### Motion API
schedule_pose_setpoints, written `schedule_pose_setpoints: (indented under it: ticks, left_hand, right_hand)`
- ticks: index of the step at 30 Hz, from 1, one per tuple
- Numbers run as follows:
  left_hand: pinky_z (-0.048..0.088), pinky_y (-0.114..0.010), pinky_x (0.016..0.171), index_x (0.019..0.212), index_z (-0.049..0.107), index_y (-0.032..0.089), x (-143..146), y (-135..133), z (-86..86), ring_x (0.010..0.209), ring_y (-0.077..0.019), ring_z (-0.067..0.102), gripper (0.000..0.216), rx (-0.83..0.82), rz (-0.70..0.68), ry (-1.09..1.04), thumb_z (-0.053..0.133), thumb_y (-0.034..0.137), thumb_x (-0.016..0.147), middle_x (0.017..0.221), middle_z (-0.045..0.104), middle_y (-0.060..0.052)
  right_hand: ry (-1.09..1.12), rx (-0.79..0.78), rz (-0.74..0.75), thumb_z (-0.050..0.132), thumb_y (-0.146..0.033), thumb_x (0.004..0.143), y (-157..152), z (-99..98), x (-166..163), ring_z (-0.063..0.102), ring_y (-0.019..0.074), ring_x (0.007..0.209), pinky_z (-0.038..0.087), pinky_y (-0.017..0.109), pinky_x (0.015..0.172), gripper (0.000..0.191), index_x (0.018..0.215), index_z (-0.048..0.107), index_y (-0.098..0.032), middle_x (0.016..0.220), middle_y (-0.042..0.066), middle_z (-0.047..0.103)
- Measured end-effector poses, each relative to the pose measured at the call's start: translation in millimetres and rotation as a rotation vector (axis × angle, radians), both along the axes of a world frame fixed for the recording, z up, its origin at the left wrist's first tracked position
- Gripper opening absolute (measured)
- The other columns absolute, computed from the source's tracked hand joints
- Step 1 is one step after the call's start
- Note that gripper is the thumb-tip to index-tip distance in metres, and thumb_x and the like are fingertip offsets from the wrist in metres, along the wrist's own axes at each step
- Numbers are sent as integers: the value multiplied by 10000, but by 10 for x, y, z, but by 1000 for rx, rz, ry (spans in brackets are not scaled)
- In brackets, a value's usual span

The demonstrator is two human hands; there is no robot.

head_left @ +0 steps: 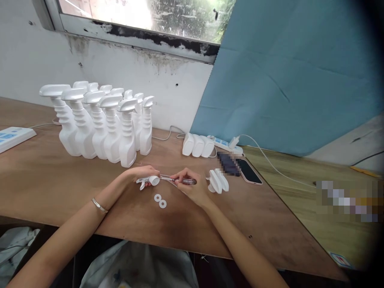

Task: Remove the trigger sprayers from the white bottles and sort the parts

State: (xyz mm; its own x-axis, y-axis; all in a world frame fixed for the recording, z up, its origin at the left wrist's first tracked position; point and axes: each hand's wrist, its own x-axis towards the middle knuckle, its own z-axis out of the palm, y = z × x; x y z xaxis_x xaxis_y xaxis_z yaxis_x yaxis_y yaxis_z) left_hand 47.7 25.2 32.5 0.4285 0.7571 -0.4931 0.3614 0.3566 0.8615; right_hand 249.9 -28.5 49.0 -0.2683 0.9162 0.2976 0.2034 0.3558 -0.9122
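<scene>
My left hand [136, 175] is closed around a white spray trigger head [149, 182], held just above the wooden table [60, 180]. My right hand [192, 188] pinches a thin tool with a dark red handle [180, 180], its tip pointing left into the cap of the trigger head. Two small white washers [160, 201] lie flat on the table just below both hands. Two more white trigger heads [218, 182] lie to the right of my right hand.
Several assembled white spray bottles [102, 124] stand in a cluster at the back left. Three white bottle bodies [198, 145] lie by a power strip [223, 143]. Two phones [240, 168] rest right of centre. Another power strip [13, 137] sits far left.
</scene>
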Motion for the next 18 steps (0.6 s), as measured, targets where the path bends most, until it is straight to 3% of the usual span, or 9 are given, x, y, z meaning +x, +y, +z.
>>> schedule_pose_setpoints:
  ticks: [9, 14, 18]
  left_hand:
    - [296, -175, 261, 477, 581, 130, -2, -39, 63, 285, -120, 450, 192, 44, -57, 76, 537, 176, 658, 385, 537, -41]
    - [303, -178, 269, 461, 563, 139, -6, -44, 66, 306, -125, 458, 205, 55, -66, 99, 533, 188, 658, 381, 521, -34]
    - [317, -180, 279, 476, 571, 144, -12, -36, 54, 310, -123, 455, 203, 61, -79, 111, 532, 211, 664, 383, 517, -25]
  right_hand:
    - [137, -129, 92, 650, -218, 629, 73, -29, 30, 653, 178, 750, 525, 321, 692, 181, 599, 474, -187, 796, 44, 700]
    - [4, 15, 66, 604, -168, 643, 11, -22, 19, 644, 159, 704, 512, 271, 612, 131, 595, 484, -189, 784, 31, 700]
    - [-101, 190, 136, 571, -132, 646, -36, -61, 6, 632, 141, 698, 493, 253, 615, 90, 612, 513, -191, 828, 18, 696]
